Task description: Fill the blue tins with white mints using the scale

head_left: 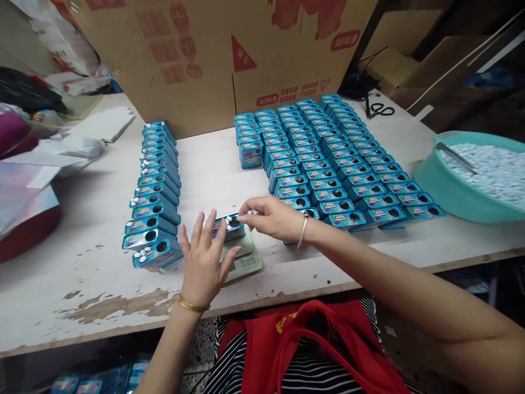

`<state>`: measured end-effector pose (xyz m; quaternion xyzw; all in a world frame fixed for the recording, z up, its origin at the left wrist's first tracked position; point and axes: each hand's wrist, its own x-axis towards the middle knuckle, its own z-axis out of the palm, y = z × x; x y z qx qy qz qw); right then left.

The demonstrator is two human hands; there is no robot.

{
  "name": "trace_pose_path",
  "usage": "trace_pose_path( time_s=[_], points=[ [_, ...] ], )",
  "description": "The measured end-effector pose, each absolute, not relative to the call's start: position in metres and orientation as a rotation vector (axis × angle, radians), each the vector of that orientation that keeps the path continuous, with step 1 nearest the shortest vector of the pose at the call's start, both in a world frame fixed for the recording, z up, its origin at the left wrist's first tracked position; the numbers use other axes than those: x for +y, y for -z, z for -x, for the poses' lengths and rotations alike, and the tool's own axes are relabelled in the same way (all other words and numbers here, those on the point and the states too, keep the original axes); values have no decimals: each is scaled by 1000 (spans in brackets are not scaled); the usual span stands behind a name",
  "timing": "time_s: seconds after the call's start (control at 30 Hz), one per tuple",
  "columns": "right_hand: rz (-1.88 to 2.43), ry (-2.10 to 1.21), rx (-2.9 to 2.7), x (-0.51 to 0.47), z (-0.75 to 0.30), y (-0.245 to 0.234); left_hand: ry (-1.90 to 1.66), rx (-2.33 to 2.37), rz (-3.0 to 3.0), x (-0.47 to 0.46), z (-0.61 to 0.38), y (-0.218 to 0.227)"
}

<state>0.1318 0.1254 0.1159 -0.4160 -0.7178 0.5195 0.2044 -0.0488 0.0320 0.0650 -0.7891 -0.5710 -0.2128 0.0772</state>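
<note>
On the scale: our tin, apparently unfinished, white tablets on top.
Left hand: spread beside it, no hold visible.
Right hand: pinching several more.
Left tins: some tablet-topped, seemingly remaining.
Right tins: perhaps done, we judge.

I'm seeing glossy, metal-looking blue tins; smooth plastic basin; matt cardboard carton; tabletop showing rough brown patches.

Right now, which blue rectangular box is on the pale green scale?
The blue rectangular box between your left hand and right hand; the other boxes on the white table stand in rows, off the pale green scale.
</note>
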Motion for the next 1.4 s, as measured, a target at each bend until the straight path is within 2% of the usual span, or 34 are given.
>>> trace_pose_path(
  time_s=[0.17, 0.5, 0.67, 0.83, 0.93, 1.1, 1.4],
  points=[
    [1216, -1132, -2379, 138, -112, -131, 691, -1727, 2370, 40, 42, -61],
    [1243, -1046, -2519, 139, -101, -133, 820, -1774, 2332, 34, 45, -54],
    [1217, -1203, -2254, 138, -112, -134, 732, -1767, 2330, 37, 42, -54],
    [1135, -1916, -1514, 117, -142, -123, 717, -1793, 2336, 37, 44, -64],
    [1143, -2159, -1125, 95, -164, -111, 879, -1875, 2189, 30, 55, -74],
    [1280, -2219, -895, 64, -189, -88, 1126, -1961, 2028, 9, 77, -79],
    [1264, -2072, -1147, 60, -180, -85, 1167, -2034, 2023, -13, 74, -58]
  ],
)
